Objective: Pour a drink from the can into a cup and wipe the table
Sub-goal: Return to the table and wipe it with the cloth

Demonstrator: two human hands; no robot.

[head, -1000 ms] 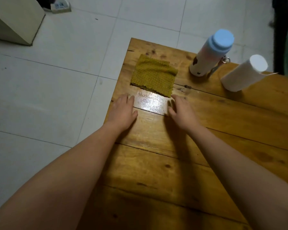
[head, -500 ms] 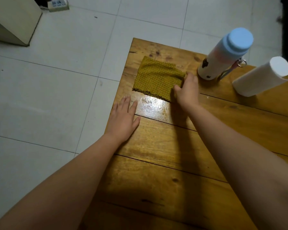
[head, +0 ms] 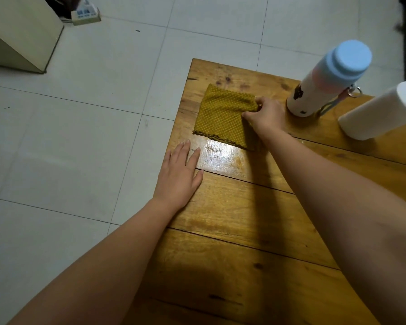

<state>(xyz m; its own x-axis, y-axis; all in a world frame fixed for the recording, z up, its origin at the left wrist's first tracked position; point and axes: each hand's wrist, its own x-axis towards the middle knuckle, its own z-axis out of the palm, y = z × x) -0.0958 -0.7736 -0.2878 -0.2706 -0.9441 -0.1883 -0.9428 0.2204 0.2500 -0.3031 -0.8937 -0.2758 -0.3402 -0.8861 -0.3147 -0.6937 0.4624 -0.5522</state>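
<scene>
Item: folded yellow cloth (head: 223,116), lying flat near the far left corner of the tabletop (head: 244,231), its right edge pinched by your right hand (head: 265,116). Left hand (head: 179,174): flat, fingers straight, on the tabletop edge, holding nothing. Handling: gather more cloth before wiping, sweep toward the glossy patch (head: 220,156), and keep clear of the bottle (head: 324,80); no can or cup in view.

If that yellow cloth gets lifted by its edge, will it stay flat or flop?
It will probably flop: the cloth is thin, folded fabric that already bunches where the right hand pinches its edge. It looks light. Its textured weave may grip the table, so it likely drags rather than slides.
</scene>
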